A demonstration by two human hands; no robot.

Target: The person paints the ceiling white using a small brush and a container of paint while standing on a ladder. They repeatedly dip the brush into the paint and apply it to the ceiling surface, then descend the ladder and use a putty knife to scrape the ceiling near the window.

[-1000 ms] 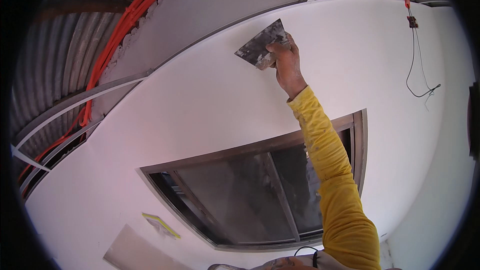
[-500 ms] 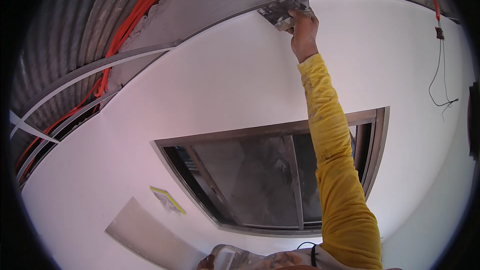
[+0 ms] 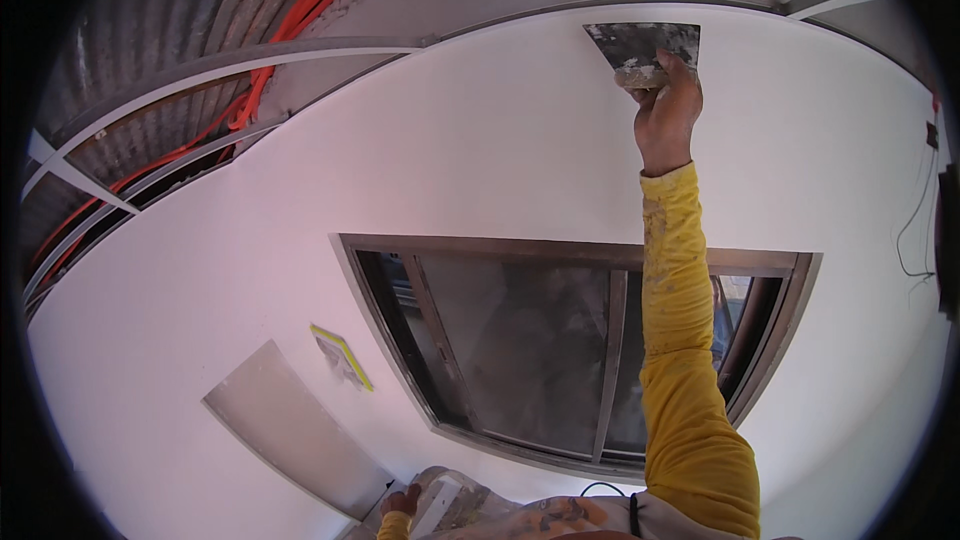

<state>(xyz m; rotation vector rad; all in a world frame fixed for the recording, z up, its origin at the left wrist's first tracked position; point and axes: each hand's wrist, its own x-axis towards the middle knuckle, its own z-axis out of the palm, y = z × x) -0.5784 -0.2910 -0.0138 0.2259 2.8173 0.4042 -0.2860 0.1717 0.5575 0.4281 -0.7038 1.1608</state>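
My right hand (image 3: 672,120), in a dusty yellow sleeve, reaches high with its fingers closed on a wide putty knife (image 3: 655,45). The knife's dark blade is smeared with white and lies against the white wall (image 3: 480,140), just under the ceiling edge. Low in the view, my left hand (image 3: 402,502) is small and partly cut off, its fingers curled beside a greyish, plaster-smeared container or tray (image 3: 455,500). What the left fingers grip, if anything, I cannot make out.
Below my right arm is a dark-framed sliding window (image 3: 510,350). A yellow-edged fitting (image 3: 342,357) and a grey rectangular panel (image 3: 290,420) sit lower left. Metal ceiling framing (image 3: 230,62), orange conduits (image 3: 300,20) and corrugated sheet (image 3: 150,30) are overhead; a loose wire (image 3: 905,240) hangs right.
My right hand and the putty knife have come down a little from the ceiling edge, and the blade has turned more level. The view has shifted. More of my left hand shows.
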